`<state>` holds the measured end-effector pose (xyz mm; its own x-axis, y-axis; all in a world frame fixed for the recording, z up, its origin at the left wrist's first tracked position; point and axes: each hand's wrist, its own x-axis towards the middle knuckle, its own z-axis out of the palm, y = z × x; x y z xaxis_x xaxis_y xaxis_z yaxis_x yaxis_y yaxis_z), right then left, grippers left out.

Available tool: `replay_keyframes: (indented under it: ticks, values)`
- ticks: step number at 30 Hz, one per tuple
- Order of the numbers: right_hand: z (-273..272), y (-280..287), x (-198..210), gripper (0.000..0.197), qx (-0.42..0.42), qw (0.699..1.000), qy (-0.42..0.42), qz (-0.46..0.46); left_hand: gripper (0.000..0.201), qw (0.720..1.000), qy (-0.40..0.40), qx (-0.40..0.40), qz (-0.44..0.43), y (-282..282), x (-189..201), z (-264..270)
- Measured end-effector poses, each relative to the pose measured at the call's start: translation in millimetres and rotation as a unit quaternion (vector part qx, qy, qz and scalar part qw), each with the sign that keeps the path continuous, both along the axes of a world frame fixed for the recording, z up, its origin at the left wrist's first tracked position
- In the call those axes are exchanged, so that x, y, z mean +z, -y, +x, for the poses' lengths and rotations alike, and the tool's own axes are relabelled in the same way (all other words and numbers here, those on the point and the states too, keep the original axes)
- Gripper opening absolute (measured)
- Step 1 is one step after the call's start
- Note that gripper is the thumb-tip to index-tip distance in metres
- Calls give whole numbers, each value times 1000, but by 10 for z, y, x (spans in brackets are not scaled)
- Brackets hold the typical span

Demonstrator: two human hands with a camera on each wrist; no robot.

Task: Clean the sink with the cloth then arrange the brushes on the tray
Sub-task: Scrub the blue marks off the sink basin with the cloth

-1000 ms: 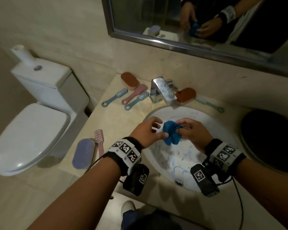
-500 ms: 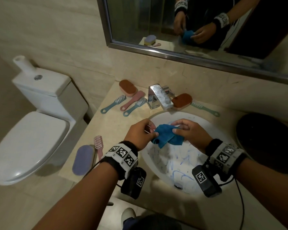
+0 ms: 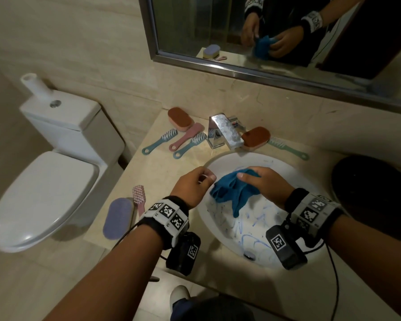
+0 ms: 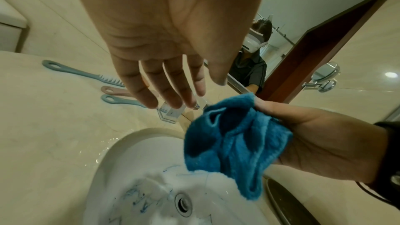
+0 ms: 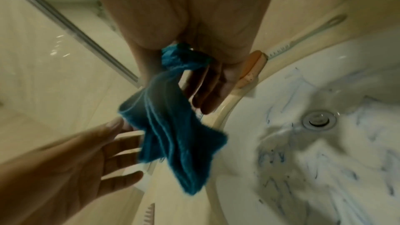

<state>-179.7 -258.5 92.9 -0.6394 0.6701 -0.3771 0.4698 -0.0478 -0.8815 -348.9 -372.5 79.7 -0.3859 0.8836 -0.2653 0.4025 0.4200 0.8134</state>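
My right hand [image 3: 264,184] grips a blue cloth [image 3: 232,193] over the white sink [image 3: 287,169], whose bowl is streaked with blue marks. The cloth [image 4: 233,143] hangs loose from that hand [image 5: 207,81]. Just left of the cloth, over the sink's left rim, my left hand [image 3: 196,184] holds nothing, and its fingers [image 4: 164,90] are straight. Three long-handled brushes [image 3: 186,136] and a brown scrub brush [image 3: 180,118] lie left of the tap. Another brown brush [image 3: 256,137] and a green brush [image 3: 287,148] lie to its right. The dark round tray [image 3: 375,200] is at the right.
A purple scrub brush [image 3: 118,217] and a pink brush [image 3: 139,198] lie at the counter's left front corner. The chrome tap [image 3: 225,132] overhangs the sink's back; the drain [image 3: 249,254] is near the front. A toilet [image 3: 46,193] stands left, and a mirror [image 3: 264,31] hangs above.
Both hands held the bunched cloth before. My left hand has let go and drawn slightly left; the cloth has opened out and hangs from my right hand alone.
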Motion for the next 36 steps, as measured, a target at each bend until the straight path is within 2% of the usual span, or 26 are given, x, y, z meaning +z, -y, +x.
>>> replay_keyframes:
  ticks: [3, 5, 6, 8, 10, 12, 15, 16, 19, 21, 23, 25, 27, 28, 30, 32, 36]
  values:
    - [-27, 50, 28, 24, -43, 993, -27, -108, 36, 998, 60, -19, -7, 34, -9, 63]
    - [-35, 68, 50, 24, -47, 986, -56, -153, 47, 996, 39, -74, -20, 39, -35, 121]
    - [-41, 69, 47, 25, -51, 982, -64, -172, 46, 995, 16, -92, -20, 32, -53, 141]
    - [-38, 72, 42, 31, -61, 977, -63, -194, 28, 997, 0, -76, 0, 9, -69, 157]
    - [-23, 78, 33, 31, -43, 976, -61, -207, 9, 999, 28, -31, 19, -13, -52, 150]
    - [5, 89, 32, 27, -6, 974, -78, -211, 8, 999, 39, -10, 27, -17, -25, 130]
    - [43, 59, -24, 54, -68, 975, -72, -197, 15, 998, 47, -7, 34, 12, 1, 90]
    - [54, 51, -32, 57, -87, 975, -70, -191, 19, 998, 52, -5, 37, 27, 1, 77]
    - [69, 54, -24, 47, -69, 981, -59, -172, 25, 997, 68, -15, 34, 60, -9, 41]
    - [63, 85, -3, 38, -45, 983, -63, -168, 22, 994, 103, -20, 27, 64, 7, 55]
    - [56, 96, -15, 39, -22, 982, -84, -169, 18, 990, 132, -42, 12, 66, 31, 80]
    - [48, 89, -32, 45, 17, 989, -77, -128, 41, 995, 54, -78, -18, 50, -10, 66]
    - [40, 72, -41, 46, 68, 998, -1, -10, 50, 996, -30, -78, -37, 49, -13, 65]
    - [35, 68, -48, 44, 91, 992, 52, 74, 45, 996, -49, -72, -37, 50, -11, 72]
    - [33, 73, -103, 34, 123, 961, 123, 213, 29, 995, -76, -62, -23, 49, -23, 84]
    - [41, 90, -160, 28, 143, 945, 146, 257, 21, 992, -109, -65, -25, 58, -48, 82]
    - [35, 75, -187, 18, 196, 919, 166, 301, 23, 987, -134, -69, -55, 85, -120, 74]
